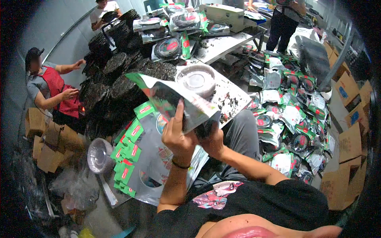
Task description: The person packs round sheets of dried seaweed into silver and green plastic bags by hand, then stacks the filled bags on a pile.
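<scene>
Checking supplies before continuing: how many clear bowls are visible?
2: one bowl on the white table beyond the held bag, another bowl left of the green-edged bags. More may be nested or hidden.

The held pouch (194, 108) is before the tray (195, 79) on the table (243, 98), left of heaped packages (291, 118).

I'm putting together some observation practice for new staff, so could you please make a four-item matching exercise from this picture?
Things:
1. Raised pouch
2. Wristband
3. Apron
4. Dark crinkled stacks

Places or colours:
A. Red, worn by the co-worker at the left
B. Heaped just to the right of that co-worker
C. Black, around the left wrist
D. Held up in the left hand

Pairs: 1-D, 2-C, 3-A, 4-B.
</scene>
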`<action>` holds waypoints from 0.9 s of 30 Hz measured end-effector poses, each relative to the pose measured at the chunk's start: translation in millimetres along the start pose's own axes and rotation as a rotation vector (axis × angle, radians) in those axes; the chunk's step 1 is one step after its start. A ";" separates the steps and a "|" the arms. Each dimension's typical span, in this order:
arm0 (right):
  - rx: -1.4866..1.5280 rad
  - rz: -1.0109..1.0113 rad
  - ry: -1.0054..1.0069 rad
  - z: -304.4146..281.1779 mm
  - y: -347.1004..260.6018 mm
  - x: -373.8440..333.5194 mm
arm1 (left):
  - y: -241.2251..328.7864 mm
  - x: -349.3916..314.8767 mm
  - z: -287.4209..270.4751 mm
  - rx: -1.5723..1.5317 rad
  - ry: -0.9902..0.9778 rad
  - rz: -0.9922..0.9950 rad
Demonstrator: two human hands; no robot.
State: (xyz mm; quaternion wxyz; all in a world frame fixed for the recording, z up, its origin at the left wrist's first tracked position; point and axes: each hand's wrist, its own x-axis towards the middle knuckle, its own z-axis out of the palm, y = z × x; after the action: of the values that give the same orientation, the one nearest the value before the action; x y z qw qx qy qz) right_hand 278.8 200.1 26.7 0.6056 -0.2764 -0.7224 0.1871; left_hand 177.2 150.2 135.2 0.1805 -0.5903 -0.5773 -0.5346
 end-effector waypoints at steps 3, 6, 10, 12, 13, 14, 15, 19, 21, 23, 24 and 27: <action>0.259 0.208 -0.090 6.2 21.5 -42.4 | 0.3 -17.8 16.2 0.003 -0.092 0.243; 0.867 0.413 0.004 20.1 97.9 -101.9 | 35.8 -40.6 36.0 -0.159 -0.345 0.289; 0.240 0.641 -0.637 -49.9 51.8 1.9 | 22.5 -77.3 6.6 -0.037 -0.409 0.160; 0.526 0.570 -0.524 -46.0 51.9 26.5 | 10.6 -108.8 -31.4 -0.239 -0.319 0.212; 0.659 0.596 -0.527 -44.4 68.6 41.9 | 8.5 -113.4 -56.6 -0.112 -0.299 0.295; 0.770 0.671 -0.574 -39.7 98.4 75.5 | -10.1 -127.0 -76.0 -0.024 -0.257 0.403; 0.883 0.773 -0.614 -31.1 134.6 113.7 | -27.9 -139.0 -89.8 0.011 -0.211 0.245; 1.106 0.811 -0.310 34.9 163.6 339.2 | -120.6 -134.6 -138.3 0.568 -0.047 -0.100; 1.019 0.728 -0.085 73.5 96.5 406.0 | -181.4 -93.1 -186.0 0.890 -0.020 -0.140; 0.975 0.440 -0.437 95.5 56.5 387.5 | -239.3 -73.9 -228.2 1.342 0.020 -0.410; 1.030 0.394 -0.529 112.8 18.4 342.7 | -266.9 -78.2 -264.5 1.400 -0.104 -0.567; 0.808 0.456 -0.948 137.5 -15.9 186.7 | -374.0 -112.5 -372.7 0.720 -0.406 -0.848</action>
State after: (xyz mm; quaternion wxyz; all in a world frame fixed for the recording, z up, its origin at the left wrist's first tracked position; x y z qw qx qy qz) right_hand 120.3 313.5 153.3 0.2235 -0.0613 -0.7071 0.6680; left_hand -280.7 -113.8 25.1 0.0260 -0.3001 -0.9309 -0.2067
